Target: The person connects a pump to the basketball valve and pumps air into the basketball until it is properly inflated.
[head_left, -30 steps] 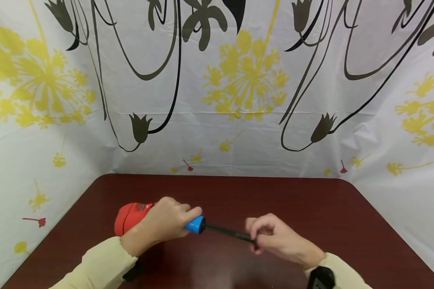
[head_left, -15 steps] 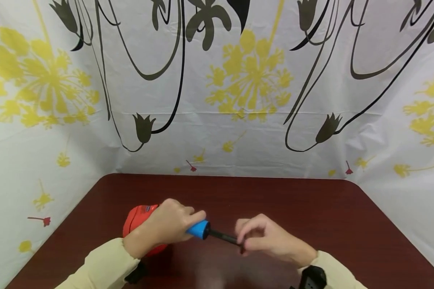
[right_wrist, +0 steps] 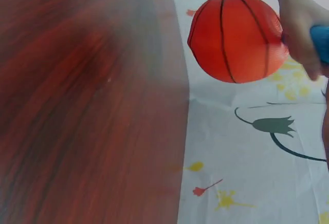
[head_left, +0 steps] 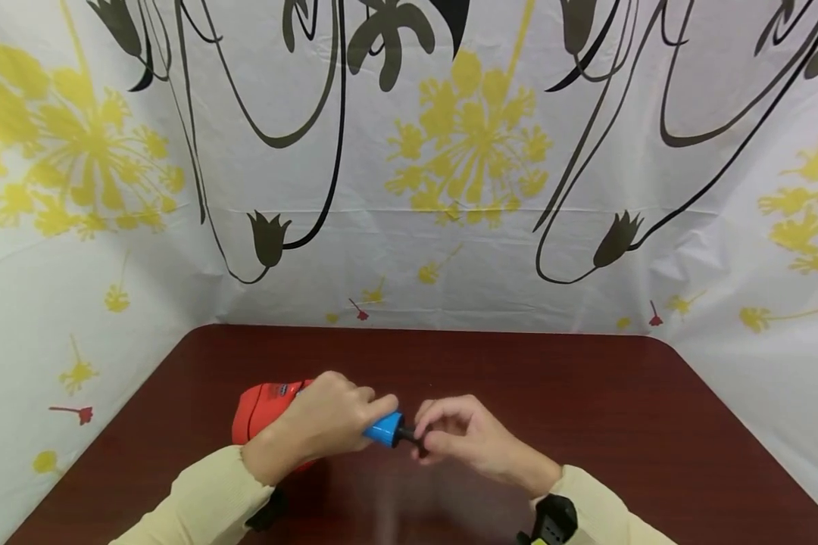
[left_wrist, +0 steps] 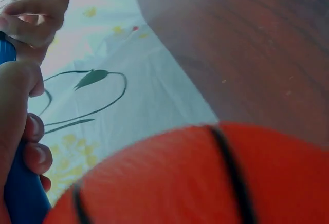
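Note:
A blue hand pump [head_left: 384, 430] with a black rod is between my hands, tilted slightly over the table. My left hand [head_left: 327, 416] wraps its fingers round the blue barrel. Behind that hand, at the barrel's other end, is a red basketball [head_left: 262, 412] with black seams; its side looks dented. The ball [left_wrist: 169, 178] fills the lower part of the left wrist view, and in the right wrist view the ball [right_wrist: 236, 39] is at the top. My right hand [head_left: 473, 439] pinches the end of the rod, close to the barrel's mouth; only a short piece of rod shows.
A dark red-brown table [head_left: 586, 393] lies beneath both hands. Around its back and sides hangs a white sheet [head_left: 327, 291] with a flower print. A black device [head_left: 555, 518] is strapped to my right wrist.
My right hand has moved left toward the barrel, and most of the black rod has slid into it. My left hand has shifted slightly right and keeps its grip.

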`<state>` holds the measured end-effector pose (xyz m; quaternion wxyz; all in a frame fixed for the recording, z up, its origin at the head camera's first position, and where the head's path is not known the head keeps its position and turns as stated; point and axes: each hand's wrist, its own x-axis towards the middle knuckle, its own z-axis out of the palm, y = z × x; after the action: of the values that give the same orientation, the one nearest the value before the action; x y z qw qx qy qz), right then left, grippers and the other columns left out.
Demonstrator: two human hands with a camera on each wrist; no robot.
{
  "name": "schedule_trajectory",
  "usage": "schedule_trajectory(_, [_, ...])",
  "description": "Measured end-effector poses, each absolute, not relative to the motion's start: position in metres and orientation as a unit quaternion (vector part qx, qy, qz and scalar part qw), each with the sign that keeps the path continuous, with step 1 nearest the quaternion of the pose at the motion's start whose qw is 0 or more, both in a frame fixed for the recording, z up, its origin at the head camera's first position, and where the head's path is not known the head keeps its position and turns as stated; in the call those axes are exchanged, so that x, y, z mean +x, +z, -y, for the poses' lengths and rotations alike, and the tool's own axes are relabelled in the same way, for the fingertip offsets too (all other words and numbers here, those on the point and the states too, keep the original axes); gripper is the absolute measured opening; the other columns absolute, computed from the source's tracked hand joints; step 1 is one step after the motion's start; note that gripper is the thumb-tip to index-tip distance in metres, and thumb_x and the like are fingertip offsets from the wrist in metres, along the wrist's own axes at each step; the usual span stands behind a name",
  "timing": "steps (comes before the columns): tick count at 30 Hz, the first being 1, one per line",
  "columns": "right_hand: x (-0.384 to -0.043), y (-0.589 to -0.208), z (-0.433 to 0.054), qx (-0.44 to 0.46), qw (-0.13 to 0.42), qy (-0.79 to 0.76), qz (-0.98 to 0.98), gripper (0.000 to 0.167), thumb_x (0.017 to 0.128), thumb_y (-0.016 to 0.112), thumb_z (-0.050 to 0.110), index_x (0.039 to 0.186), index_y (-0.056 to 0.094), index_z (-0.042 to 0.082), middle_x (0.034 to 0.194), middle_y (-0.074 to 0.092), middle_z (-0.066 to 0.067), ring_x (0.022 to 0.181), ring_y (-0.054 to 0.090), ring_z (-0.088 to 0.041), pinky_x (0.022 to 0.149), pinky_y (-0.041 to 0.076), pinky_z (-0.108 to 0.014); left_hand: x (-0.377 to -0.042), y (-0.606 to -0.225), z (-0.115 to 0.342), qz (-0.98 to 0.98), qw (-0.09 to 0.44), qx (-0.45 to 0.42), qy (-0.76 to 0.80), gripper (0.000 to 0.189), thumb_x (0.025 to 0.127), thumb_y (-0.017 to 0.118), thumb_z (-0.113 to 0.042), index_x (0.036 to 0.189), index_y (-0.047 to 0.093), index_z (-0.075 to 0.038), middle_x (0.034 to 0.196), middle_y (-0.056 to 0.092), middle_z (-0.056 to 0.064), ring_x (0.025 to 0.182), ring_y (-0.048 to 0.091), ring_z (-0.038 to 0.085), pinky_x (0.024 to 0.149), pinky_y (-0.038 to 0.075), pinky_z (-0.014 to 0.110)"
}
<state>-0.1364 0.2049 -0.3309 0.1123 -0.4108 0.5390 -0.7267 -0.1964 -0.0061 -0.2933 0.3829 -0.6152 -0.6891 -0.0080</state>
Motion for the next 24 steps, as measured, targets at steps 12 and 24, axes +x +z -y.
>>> schedule_trajectory(12, [-0.12, -0.333, -0.246, -0.479, 0.154, -0.731, -0.46, 0.015, 0.091, 0.042, 0.002, 0.098, 0.055, 0.003, 0.081, 0.043, -0.011, 0.082, 0.057, -0.01, 0.062, 0.045, -0.017, -0.2, -0.296, 0.015, 0.712, 0.349, -0.609, -0.019, 0.035, 0.06, 0.074, -0.028, 0.077, 0.047, -0.015, 0.049, 0.043, -0.008, 0.038, 0.034, 0.002, 0.038, 0.024, 0.016])
schedule_trajectory(24, [-0.126, -0.33, -0.223, -0.383, 0.121, -0.737, -0.544, 0.015, 0.089, 0.045, -0.002, 0.095, 0.059, 0.001, 0.093, 0.053, -0.006, 0.083, 0.059, -0.014, 0.067, 0.049, -0.025, -0.2, -0.294, 0.002, 0.735, 0.308, -0.604, 0.006, 0.028, 0.068, 0.069, -0.033, 0.076, 0.048, -0.017, 0.046, 0.041, -0.009, 0.037, 0.03, 0.003, 0.037, 0.021, 0.017])
